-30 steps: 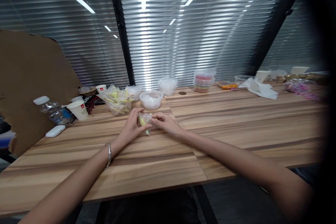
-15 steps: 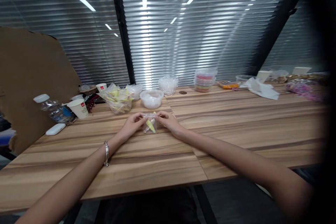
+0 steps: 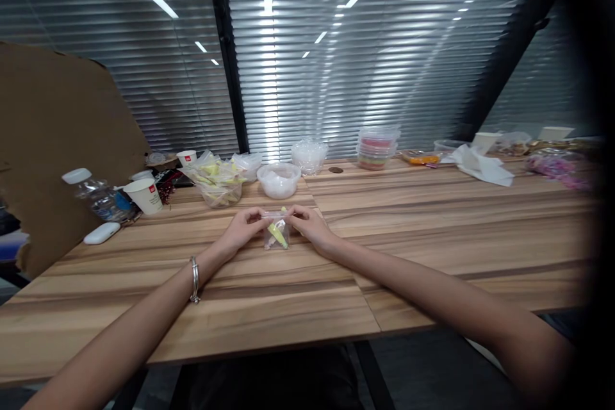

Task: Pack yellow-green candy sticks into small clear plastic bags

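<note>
Between my hands is a small clear zip bag [image 3: 277, 240] with a yellow piece and some small pale bits in it. My left hand [image 3: 246, 228] pinches its top left corner, and my right hand [image 3: 309, 228] pinches the top right corner. The bag's top edge runs level between my fingertips, and its lower part hangs at or just above the wooden table [image 3: 307, 295]. A bit of yellow shows at the top edge by my right fingers. What exactly the yellow piece is, I cannot make out.
Behind my hands stand a tub of bagged yellow pieces [image 3: 218, 189], a clear round bowl [image 3: 279, 180] and stacked plastic containers [image 3: 377, 148]. To the left are a paper cup [image 3: 145, 196], a water bottle [image 3: 103, 198] and a white case [image 3: 102, 233]. Crumpled tissue [image 3: 482, 165] lies at right.
The bag's lower part has swung slightly and shows a little wider and flatter. Both hands keep their pinch on its top corners, almost in the same place.
</note>
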Tool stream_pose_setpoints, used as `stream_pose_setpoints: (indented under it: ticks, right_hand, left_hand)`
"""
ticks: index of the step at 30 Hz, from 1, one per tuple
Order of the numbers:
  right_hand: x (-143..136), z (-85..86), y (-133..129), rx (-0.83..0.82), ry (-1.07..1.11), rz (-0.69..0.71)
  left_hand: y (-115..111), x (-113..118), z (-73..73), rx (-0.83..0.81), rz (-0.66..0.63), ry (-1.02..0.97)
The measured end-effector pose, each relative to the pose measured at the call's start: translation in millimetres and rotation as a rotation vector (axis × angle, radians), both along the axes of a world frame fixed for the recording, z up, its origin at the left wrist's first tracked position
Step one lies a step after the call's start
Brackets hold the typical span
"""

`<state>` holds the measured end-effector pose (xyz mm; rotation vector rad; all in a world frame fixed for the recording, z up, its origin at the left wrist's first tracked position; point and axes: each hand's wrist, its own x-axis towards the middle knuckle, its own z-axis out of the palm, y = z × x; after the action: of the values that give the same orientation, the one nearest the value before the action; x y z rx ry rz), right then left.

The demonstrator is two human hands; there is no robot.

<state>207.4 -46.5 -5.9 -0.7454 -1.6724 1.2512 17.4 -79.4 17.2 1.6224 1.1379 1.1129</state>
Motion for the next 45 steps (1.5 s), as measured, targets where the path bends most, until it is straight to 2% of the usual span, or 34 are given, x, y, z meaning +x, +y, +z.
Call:
stream_pose_setpoints:
  ticks: [13, 25, 32, 36, 45]
  right_hand:
    - [-3.1, -2.4, -4.1, 0.006, 0.009, 0.04]
    - [-2.6, -2.6, -2.4, 0.125, -0.034, -0.01]
    - [-2.9, 2.6, -11.0, 0.095, -0.057, 0.063]
    - [-1.7, 8.1, -16.6, 0.115, -0.091, 0.084]
    - [-3.2, 11.8, -18.6, 0.005, 0.051, 0.097]
  left_hand:
    - [-5.8, 3.0, 1.1, -0.063, -0.002, -0.121]
    - [-6.5, 4.0, 2.7, -0.031, -0.077, -0.014]
    - [-5.9, 2.1, 1.7, 0.008, -0.035, 0.035]
    - [-7.5, 2.4, 2.6, -0.001, -0.06, 0.09]
    - [-8.1, -0.9, 10.4, -0.004, -0.085, 0.035]
